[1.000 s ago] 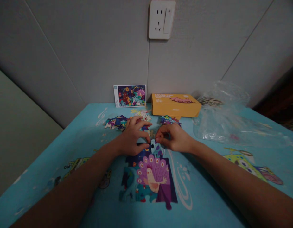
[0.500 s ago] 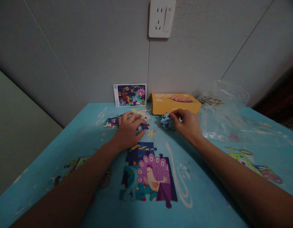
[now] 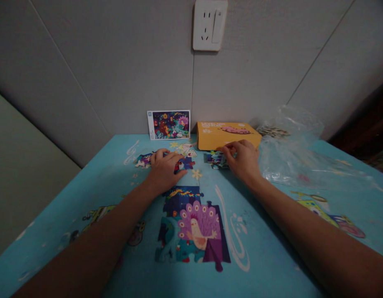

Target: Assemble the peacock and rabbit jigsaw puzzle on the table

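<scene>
The work in hand looks like picking through loose pieces at the far end of a turquoise cartoon-printed table (image 3: 266,265). The left grip (image 3: 164,171) lies palm down, its fingers spread and slightly curved over a scatter of multicoloured cardboard jigsaw pieces (image 3: 146,160). The right grip (image 3: 241,161) curls over a small heap of blue and purple cardboard jigsaw pieces (image 3: 216,159). I cannot tell whether either is pinching a piece; neither lifts one clear of the table.

At 6 o'clock from the hands lies a flat, partly joined jigsaw section showing a pink-tailed peacock (image 3: 191,225). Its ragged upper edge is where the next move calls for a matching piece, carried down from under the grips.

At 12 o'clock stand a rectangular printed picture card (image 3: 168,125) and a yellow cardboard box (image 3: 227,135). A crumpled clear plastic bag (image 3: 290,159) lies at 2 o'clock.
</scene>
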